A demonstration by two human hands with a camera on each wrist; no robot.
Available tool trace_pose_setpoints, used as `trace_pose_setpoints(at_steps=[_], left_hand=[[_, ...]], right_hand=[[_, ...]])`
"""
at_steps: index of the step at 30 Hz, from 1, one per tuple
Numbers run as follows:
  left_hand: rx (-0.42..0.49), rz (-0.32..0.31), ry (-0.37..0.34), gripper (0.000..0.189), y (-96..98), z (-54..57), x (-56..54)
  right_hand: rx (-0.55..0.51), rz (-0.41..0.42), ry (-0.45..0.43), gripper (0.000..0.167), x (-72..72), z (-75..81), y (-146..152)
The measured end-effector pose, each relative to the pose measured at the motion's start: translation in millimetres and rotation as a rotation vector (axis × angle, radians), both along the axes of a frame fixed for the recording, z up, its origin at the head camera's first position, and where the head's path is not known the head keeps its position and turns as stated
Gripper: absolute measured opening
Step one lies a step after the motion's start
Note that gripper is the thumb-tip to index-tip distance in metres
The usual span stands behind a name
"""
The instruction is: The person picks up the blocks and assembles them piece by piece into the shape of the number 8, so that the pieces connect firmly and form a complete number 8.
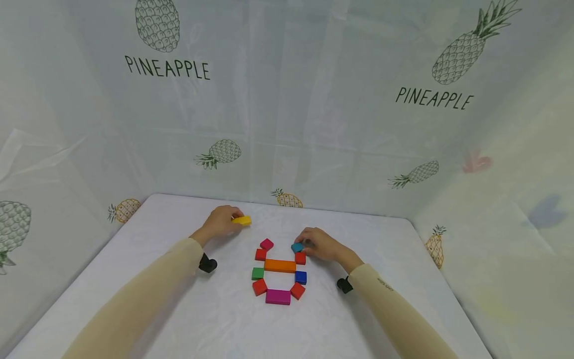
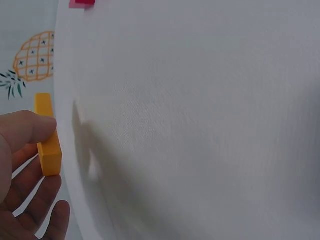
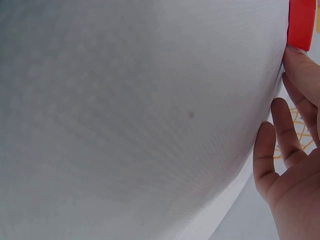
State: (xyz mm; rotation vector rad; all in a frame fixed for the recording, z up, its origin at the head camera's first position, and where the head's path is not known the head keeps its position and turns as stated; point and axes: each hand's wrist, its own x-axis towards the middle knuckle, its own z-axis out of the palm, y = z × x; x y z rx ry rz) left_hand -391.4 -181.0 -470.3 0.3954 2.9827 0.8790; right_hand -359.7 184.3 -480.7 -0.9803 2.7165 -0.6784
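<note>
My left hand (image 1: 223, 221) pinches a long yellow block (image 1: 242, 220) between thumb and fingers, toward the back of the table. In the left wrist view the thumb lies across this yellow block (image 2: 50, 152) and the lower fingers are spread. With thumb and fingers my right hand (image 1: 324, 245) pinches a teal block (image 1: 297, 248) just behind a red block (image 1: 300, 258). The teal block is out of sight in the right wrist view, where a red block (image 3: 301, 25) shows by the thumb. A pinkish-red block (image 1: 266, 244) lies turned between the hands.
Between the arms, blocks form a ring: an orange bar (image 1: 280, 266), a green block (image 1: 257, 273), a blue block (image 1: 301, 277), a magenta block (image 1: 278, 297) and several red ones. The white table (image 1: 202, 319) meets a pineapple-print curtain (image 1: 287, 99) at its back edge.
</note>
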Motion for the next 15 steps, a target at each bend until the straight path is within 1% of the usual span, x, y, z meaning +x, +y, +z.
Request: trace_pose_setpoints(at_steps=[5, 11, 15], left_hand=[[-0.009, -0.021, -0.003, 0.032, 11.1, 0.4, -0.9], [0.0, -0.033, -0.026, 0.032, 26.0, 6.9, 2.7], [-0.002, -0.053, -0.019, 0.031, 33.7, 10.8, 5.8]], right_hand=[[-0.002, -0.005, -0.004, 0.027, 0.1, -0.7, 1], [-0.002, -0.011, 0.004, 0.027, -1.0, -2.2, 1], [0.001, -0.009, 0.002, 0.027, -1.1, -2.2, 1]])
